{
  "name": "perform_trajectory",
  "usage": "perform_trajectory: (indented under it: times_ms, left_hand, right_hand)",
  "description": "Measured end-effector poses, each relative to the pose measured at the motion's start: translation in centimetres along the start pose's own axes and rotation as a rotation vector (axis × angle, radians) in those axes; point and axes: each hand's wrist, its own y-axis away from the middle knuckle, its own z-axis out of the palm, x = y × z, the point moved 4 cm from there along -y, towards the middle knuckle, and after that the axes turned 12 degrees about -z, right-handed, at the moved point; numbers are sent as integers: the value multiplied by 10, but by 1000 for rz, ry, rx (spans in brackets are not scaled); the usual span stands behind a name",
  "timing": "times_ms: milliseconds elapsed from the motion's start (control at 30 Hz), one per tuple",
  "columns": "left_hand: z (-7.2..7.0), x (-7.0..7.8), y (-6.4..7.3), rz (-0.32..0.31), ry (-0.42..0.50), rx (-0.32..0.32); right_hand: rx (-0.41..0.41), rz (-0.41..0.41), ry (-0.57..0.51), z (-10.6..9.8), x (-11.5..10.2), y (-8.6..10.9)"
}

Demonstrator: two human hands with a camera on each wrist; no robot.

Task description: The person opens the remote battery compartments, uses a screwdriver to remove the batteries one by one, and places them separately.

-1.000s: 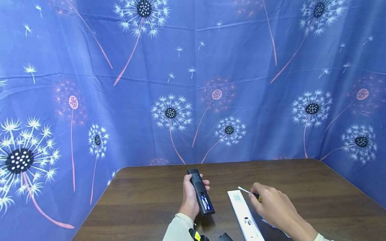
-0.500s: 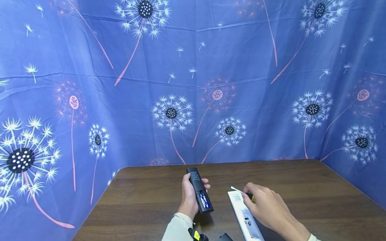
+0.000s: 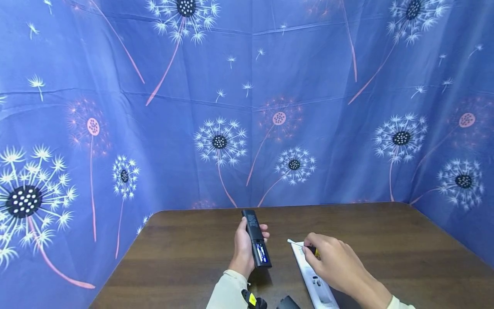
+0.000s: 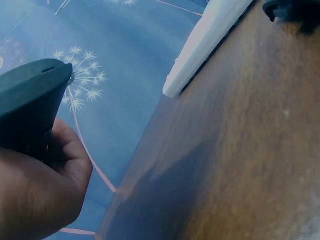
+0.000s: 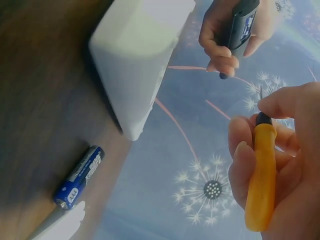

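My left hand (image 3: 242, 249) grips a black remote control (image 3: 252, 227), back side up. Its battery bay is uncovered, with blue batteries (image 3: 262, 252) inside. In the left wrist view the fingers wrap the remote (image 4: 30, 95) above the table. My right hand (image 3: 337, 262) holds a screwdriver (image 5: 262, 175) by its yellow handle, the thumb and fingers near the black collar. Its thin bright shaft (image 3: 295, 243) points left toward the remote, apart from it. The right hand hovers over a long white block (image 3: 308, 270) with holes in its face.
A blue AA battery (image 5: 80, 175) lies on the table beside the white block, near a white piece (image 5: 62, 225). A black object (image 3: 288, 303) sits at the near edge of the head view. Behind the wooden table (image 3: 173, 257) hangs a blue dandelion-print cloth (image 3: 166, 150).
My right hand has moved left with the screwdriver, bringing its tip over the white block's far end and closer to the remote. The left hand keeps hold of the remote, almost still.
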Motion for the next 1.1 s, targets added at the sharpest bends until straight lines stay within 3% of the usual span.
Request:
perform_trajectory:
  times_ms: [400, 700, 1100]
  left_hand:
    - [1, -1, -1, -1, 62, -47]
    - [4, 4, -1, 1, -3, -58]
    - [3, -1, -2, -16, -24, -40]
  right_hand:
    - [33, -23, 40, 1, -1, -5]
    - [-3, -50, -44, 6, -16, -16]
    - [-36, -100, -79, 16, -22, -14]
